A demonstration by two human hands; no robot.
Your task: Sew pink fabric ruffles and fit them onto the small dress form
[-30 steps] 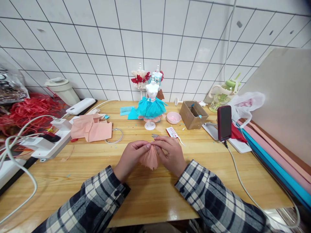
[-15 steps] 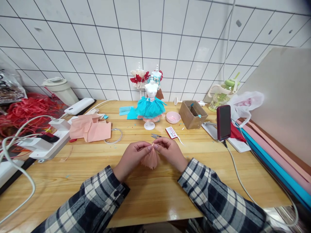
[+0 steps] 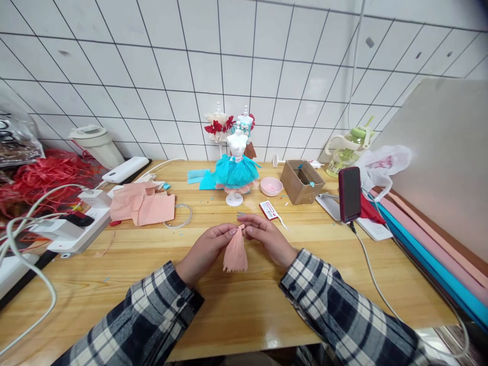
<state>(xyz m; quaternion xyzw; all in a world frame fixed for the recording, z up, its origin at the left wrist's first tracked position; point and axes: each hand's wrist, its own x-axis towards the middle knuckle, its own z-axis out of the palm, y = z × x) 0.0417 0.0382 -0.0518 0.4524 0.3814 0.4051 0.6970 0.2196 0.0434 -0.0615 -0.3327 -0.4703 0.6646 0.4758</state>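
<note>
A peach piece of crepe paper (image 3: 235, 252) hangs like a small fan, bunched at its top and flaring to a ragged lower edge. My left hand (image 3: 209, 250) pinches its bunched top between thumb and fingers. From the other side, my right hand (image 3: 270, 240) has thumb and forefinger closed at the same top end; the exact contact there is small and partly hidden. Just beyond my fingers the scissors (image 3: 240, 214) show only in part. Behind them a white mini dress form (image 3: 237, 142) wears a turquoise ruffled skirt (image 3: 236, 171) with peach layers below.
Folded peach paper (image 3: 143, 204) and a coiled wire (image 3: 183, 217) lie left. A pink bowl (image 3: 271, 186), a cardboard box (image 3: 303, 182) and a small red-white packet (image 3: 268, 210) are right of the dress form. A phone (image 3: 349, 194) stands farther right; a power strip (image 3: 82, 226) is left.
The peach paper has turned and hangs slightly lower and further left, its flare narrower. My right fingers have shifted a little away from the left ones.
</note>
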